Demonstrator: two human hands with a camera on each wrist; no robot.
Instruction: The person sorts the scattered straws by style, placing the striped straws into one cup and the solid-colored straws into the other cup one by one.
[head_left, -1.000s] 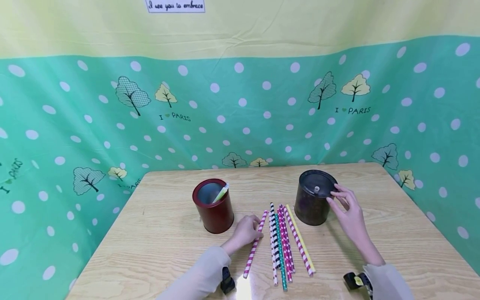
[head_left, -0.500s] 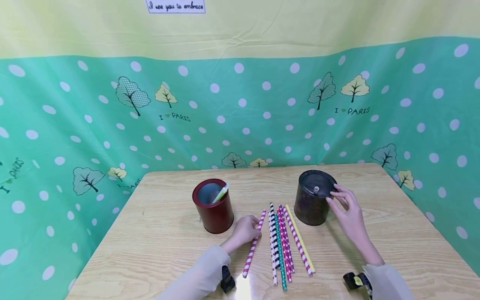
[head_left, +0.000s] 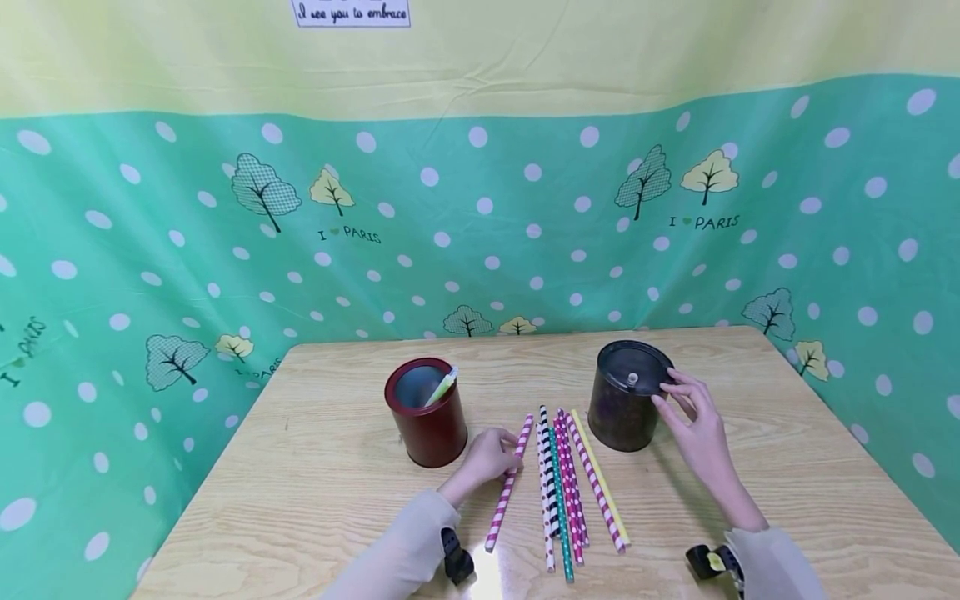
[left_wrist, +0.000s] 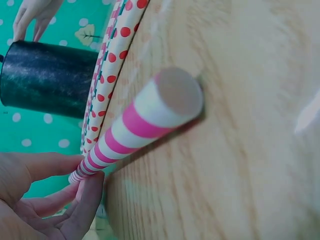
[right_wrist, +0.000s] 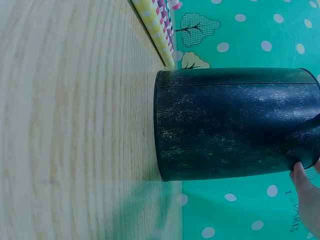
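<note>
With thumb and fingertips, my left hand [head_left: 489, 457] pinches a pink-and-white striped paper straw [head_left: 504, 500]. In the left wrist view, the straw's hollow near end [left_wrist: 180, 92] points towards the camera. My right hand [head_left: 699, 425] touches the side and rim of a dark, upright canister [head_left: 624, 417] with its fingertips, the fingers fairly straight. A small pale round piece [head_left: 633, 379] shows at that canister's top; what it belongs to I cannot tell. Between the hands lie several patterned straws [head_left: 562, 492], roughly side by side, with a yellow one [head_left: 600, 475] at the right.
Left of the straws stands a dark red canister [head_left: 429, 425], uncovered at the top, with a slim pale green and white item [head_left: 442, 387] leaning in it. The wooden table [head_left: 300, 467] reaches back to a green dotted curtain [head_left: 510, 233].
The striped straw in my left hand has slid slightly away from me, and its far end has shifted a little to the left. My right hand and both canisters have hardly moved.
</note>
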